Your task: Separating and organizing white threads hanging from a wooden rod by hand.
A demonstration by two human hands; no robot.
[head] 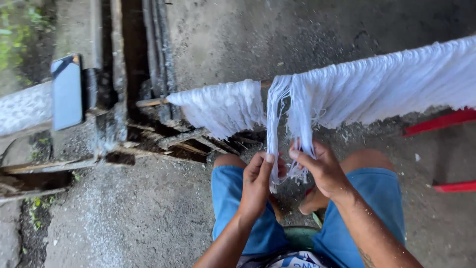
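Observation:
White yarn hangs in thick bunches over a thin wooden stick that runs across the view. A narrow hank of white strands drops down from the stick between two bunches. My left hand pinches the lower end of that hank. My right hand grips strands beside it, just under the right-hand bunch. Both hands are close together above my knees in blue shorts.
A phone stands upright on a weathered wooden frame at the left. Red bars lie on the concrete floor at the right. A green stool edge shows between my legs. Plants grow at the top left.

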